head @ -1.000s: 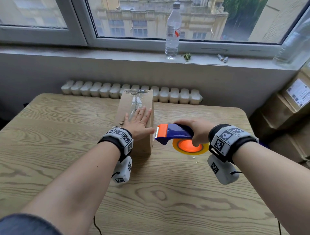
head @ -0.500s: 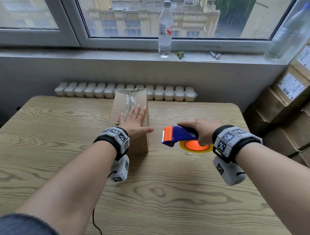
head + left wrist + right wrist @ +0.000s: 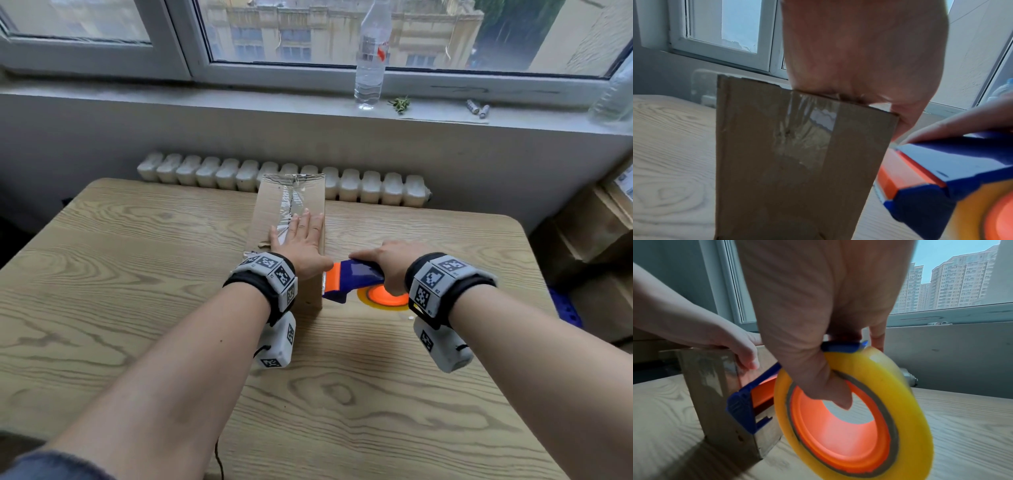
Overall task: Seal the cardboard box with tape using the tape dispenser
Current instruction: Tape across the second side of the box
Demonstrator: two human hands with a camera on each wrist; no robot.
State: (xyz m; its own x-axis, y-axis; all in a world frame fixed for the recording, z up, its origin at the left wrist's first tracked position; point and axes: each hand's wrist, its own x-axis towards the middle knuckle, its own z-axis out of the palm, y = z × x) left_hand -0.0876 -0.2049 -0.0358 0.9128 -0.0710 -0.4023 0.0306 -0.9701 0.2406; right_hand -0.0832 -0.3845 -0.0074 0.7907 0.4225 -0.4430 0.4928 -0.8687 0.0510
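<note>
Head view: the left hand (image 3: 301, 245) is lying flat, fingers straight, on the top of the tall brown cardboard box (image 3: 270, 219), which is standing on the pale wood-grain bench (image 3: 137, 274) towards its far edge. The right hand (image 3: 390, 263) is gripping the blue-and-orange plastic tape dispenser (image 3: 352, 278), fingers curled over its blue body and the thumb hooked through the orange hub, as the right wrist view is showing. The dispenser's orange nose is sitting just beside the box's near right corner; whether it is touching the cardboard cannot be told. The yellow roll of clear tape (image 3: 869, 402) is riding on the hub, tilted over the bench.

Wrinkled clear tape (image 3: 807, 128) is already running along the top seam and down the near face of the box, as the left wrist view is showing. The box's flaps are lying shut, so its contents are hidden. On the grey windowsill (image 3: 239, 102) a clear plastic water bottle (image 3: 371, 61) is standing upright; how much liquid it is holding cannot be judged.

Likely risks from this position: the tall, narrow box could tip or slide if the dispenser is pushed against its side harder than the flat palm is pressing down. A new strip could also crease or lift where it is crossing the wrinkled tape, leaving the seam poorly closed. The left thumb, lying near the dispenser's nose, could be caught by the cutting edge.
</note>
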